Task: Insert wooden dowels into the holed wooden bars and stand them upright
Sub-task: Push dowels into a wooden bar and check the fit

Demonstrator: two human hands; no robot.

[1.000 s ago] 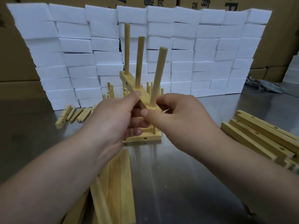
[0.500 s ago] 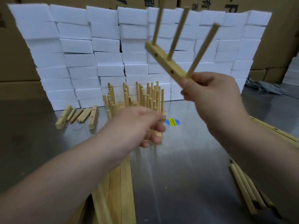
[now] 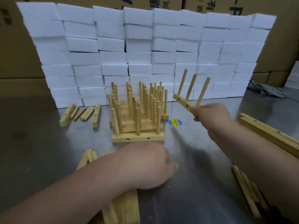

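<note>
My right hand point(image 3: 210, 118) grips one end of a holed wooden bar point(image 3: 182, 101) with three dowels standing out of it, held tilted in the air to the right of the finished group. That group of upright dowelled bars point(image 3: 137, 117) stands on the metal table point(image 3: 40, 143) in the middle. My left hand point(image 3: 145, 164) hovers low over the table in front of the group, fingers loosely curled, holding nothing. Beneath my left forearm lie plain wooden bars point(image 3: 127, 207).
A wall of white foam blocks point(image 3: 145, 46) stands behind the work. Loose short bars and dowels point(image 3: 80, 113) lie at the left. Long holed bars point(image 3: 267, 135) and loose dowels point(image 3: 247, 191) lie at the right. A blue and yellow sticker point(image 3: 175, 122) marks the table.
My right hand has carried the dowelled bar away from my left hand, up, then down to the right of the group. My left hand let go and dropped towards the table.
</note>
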